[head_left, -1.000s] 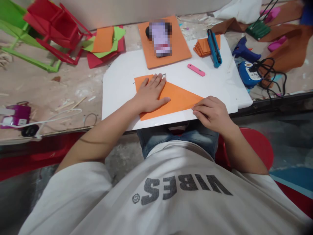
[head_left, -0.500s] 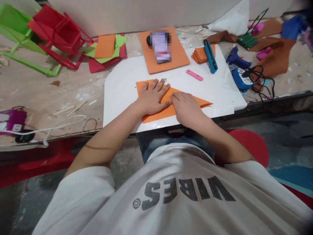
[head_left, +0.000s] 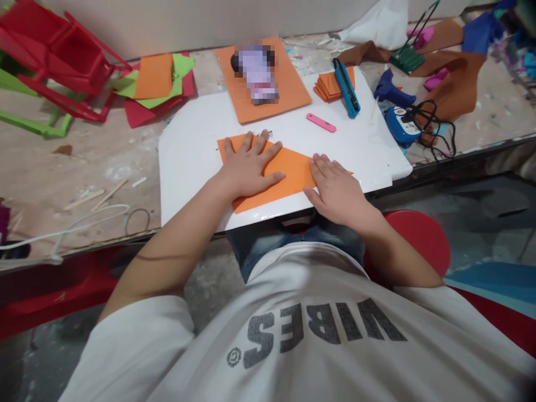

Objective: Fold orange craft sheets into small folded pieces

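Left hand [head_left: 247, 167] flat on smooth orange paper [head_left: 288, 170] (folded triangular).

The person wears a white T-shirt [head_left: 293, 279] with short sleeves [head_left: 138, 346]. Big grey letters [head_left: 326, 326] on the front spell VIBES, with a small round mark [head_left: 233, 356] beside them. The jeans [head_left: 268, 243] are blue. The left hand [head_left: 247, 170] and right hand [head_left: 337, 187] are bare.

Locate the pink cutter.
In the head view, the pink cutter lies on the white board, right of centre, between the blue cutter and the right hand.
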### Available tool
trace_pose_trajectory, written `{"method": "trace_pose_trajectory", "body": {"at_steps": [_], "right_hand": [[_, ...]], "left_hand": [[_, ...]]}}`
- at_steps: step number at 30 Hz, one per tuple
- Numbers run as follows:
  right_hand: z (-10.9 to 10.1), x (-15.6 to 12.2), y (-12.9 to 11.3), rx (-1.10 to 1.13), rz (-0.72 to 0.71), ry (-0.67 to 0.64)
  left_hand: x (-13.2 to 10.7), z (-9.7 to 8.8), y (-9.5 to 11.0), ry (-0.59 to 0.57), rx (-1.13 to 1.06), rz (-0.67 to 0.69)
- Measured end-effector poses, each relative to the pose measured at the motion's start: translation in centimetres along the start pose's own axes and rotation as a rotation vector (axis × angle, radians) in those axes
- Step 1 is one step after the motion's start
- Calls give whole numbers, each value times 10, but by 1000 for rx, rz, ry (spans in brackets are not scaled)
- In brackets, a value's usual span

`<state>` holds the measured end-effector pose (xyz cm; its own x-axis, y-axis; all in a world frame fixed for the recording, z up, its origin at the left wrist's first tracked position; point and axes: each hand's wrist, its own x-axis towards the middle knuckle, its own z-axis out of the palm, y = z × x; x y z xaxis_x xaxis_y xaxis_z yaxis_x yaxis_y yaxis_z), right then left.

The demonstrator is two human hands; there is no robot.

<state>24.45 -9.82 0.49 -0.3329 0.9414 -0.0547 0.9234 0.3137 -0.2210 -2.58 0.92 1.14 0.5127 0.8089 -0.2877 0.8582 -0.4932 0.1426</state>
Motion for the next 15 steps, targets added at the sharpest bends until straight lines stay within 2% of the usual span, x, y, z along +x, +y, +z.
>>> {"method": "trace_pose_trajectory", "body": {"at_steps": [7, 11, 15], "right_hand": [[-11, -64, 40, -77, 104, 70], [-17, -84, 53, -76, 143, 126], [-23, -81, 56, -26, 250, 358]], "left_hand": [[1, -1, -1, 13, -20, 2], [1, -2, -2, 15, 10, 10], [1, -2, -3, 21, 19, 16]]}}
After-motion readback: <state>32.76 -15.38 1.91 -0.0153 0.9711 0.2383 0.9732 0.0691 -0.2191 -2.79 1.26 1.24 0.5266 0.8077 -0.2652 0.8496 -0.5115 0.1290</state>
